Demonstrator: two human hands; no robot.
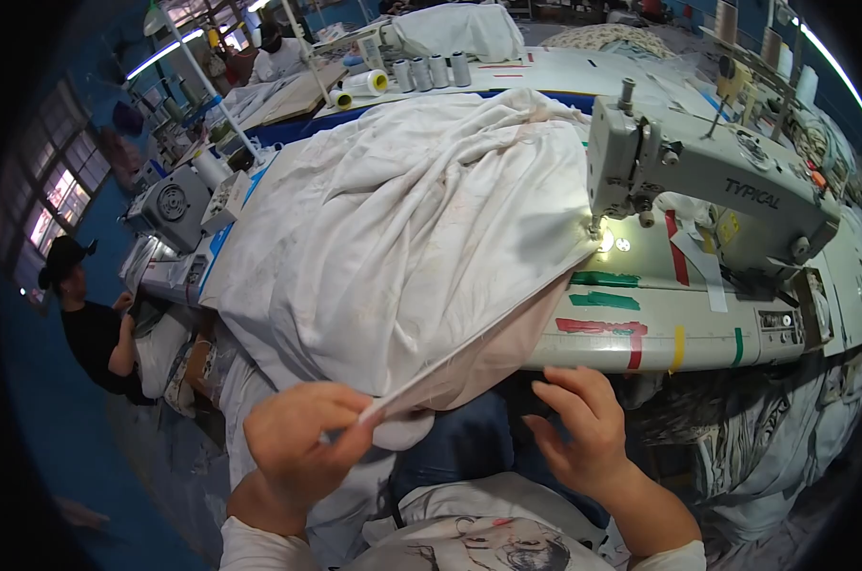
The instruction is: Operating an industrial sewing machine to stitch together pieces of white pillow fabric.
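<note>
A large white cloth [383, 209] lies in folds over the sewing table and hangs off its near edge. My left hand [307, 438] pinches the cloth's near edge between thumb and fingers, pulling it into a straight line. That edge runs up to the needle area of a sewing machine [697, 171], where a small lamp glows. Below the edge, a pinkish layer of fabric [507, 352] shows. My right hand [578, 423] hovers just off the table's front edge, fingers apart, with nothing in it.
Green, red and yellow tape strips [602, 326] mark the machine bed. Grey thread cones [431, 71] stand on the table behind. At left, a person in black [98, 324] works beside another machine [169, 200]. Piled fabric [783, 447] hangs below the table at right.
</note>
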